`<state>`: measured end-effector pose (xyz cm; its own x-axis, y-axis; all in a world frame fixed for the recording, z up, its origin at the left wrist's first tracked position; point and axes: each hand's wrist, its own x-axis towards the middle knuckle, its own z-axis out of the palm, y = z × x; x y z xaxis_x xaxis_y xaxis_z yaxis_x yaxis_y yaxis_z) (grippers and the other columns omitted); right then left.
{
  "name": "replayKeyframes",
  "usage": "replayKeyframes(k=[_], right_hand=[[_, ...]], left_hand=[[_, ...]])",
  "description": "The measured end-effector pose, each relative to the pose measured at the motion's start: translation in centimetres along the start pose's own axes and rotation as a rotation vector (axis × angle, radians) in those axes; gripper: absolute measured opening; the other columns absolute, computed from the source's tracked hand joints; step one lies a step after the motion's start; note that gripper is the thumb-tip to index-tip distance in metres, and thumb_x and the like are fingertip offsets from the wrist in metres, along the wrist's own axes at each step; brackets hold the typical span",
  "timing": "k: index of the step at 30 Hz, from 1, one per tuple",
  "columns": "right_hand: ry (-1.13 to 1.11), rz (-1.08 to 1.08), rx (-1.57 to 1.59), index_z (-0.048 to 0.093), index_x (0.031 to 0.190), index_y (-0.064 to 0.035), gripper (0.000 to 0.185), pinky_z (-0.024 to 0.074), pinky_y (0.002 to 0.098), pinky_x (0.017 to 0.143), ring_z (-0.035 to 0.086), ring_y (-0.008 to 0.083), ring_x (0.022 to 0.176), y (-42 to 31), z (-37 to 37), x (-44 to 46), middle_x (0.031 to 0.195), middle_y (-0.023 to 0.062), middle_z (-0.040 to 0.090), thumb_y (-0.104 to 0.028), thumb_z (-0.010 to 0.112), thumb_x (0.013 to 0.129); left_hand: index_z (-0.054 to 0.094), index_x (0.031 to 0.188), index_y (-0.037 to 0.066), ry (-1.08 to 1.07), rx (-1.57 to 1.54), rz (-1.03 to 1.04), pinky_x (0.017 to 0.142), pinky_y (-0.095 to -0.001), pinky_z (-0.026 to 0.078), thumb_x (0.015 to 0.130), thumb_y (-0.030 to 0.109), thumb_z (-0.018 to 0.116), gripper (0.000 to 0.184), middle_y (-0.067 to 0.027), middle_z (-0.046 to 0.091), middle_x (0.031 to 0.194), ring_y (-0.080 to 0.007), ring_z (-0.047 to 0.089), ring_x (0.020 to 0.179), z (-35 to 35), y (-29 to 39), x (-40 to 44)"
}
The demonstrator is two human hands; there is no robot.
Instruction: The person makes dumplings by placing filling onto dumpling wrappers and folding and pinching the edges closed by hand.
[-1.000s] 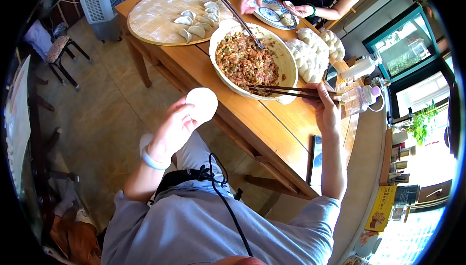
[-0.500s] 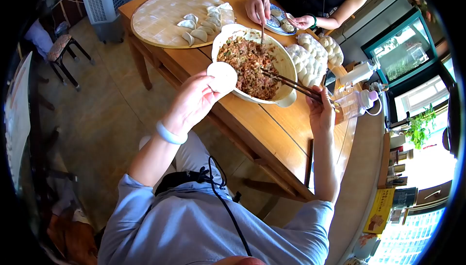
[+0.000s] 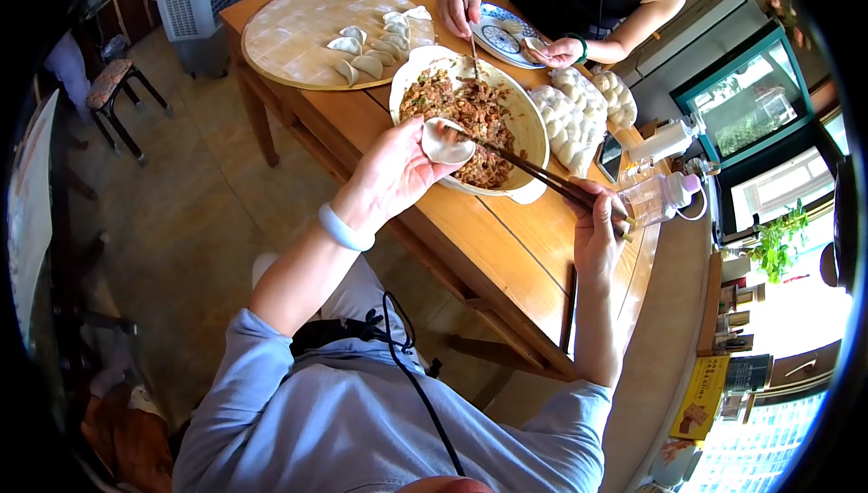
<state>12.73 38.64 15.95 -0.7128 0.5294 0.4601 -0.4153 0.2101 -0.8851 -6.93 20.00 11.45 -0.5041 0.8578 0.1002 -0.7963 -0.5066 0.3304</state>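
Note:
My left hand (image 3: 395,173) holds a round, white dumpling wrapper (image 3: 449,149) by its edge, over the near rim of a large bowl (image 3: 535,145). In my right hand (image 3: 598,227) is a pair of dark chopsticks (image 3: 547,178), gripped near their thick ends. Their tips reach the wrapper, where a little brownish filling shows. Inside the bowl is a mound of chopped meat filling (image 3: 479,106). A co-worker's hand (image 3: 458,10) dips chopsticks into the same bowl from the far side, and the other hand (image 3: 557,52) holds a wrapper.
A floured round board (image 3: 298,37) carries several folded dumplings (image 3: 366,64). Beyond the bowl lie a blue-patterned plate (image 3: 493,37), bags of pale dumplings (image 3: 570,122) and a phone (image 3: 610,157). A clear bottle (image 3: 660,197) stands near my right hand.
My chopsticks have come out of the filling and over to the wrapper. My left hand has shifted right, bringing the wrapper toward them. The co-worker's hand and chopsticks have moved slightly left.

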Motion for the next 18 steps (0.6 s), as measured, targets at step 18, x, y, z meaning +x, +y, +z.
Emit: replayKeyframes(k=[18], right_hand=[[-0.028,0.012,0.13,0.055,0.096,0.0026,0.026,0.0536,0.0343,0.077,0.062,0.0268,0.09,-0.3,-1.1,0.7,0.099,0.0193,0.06,-0.021,0.044,0.093]], left_hand=[[0.034,0.125,-0.004,-0.003,0.003,0.011,0.096,-0.043,0.043,0.096,0.02,0.031,0.037,-0.0194,0.046,0.122,-0.0297,0.05,0.11,0.6,0.2,-0.7]])
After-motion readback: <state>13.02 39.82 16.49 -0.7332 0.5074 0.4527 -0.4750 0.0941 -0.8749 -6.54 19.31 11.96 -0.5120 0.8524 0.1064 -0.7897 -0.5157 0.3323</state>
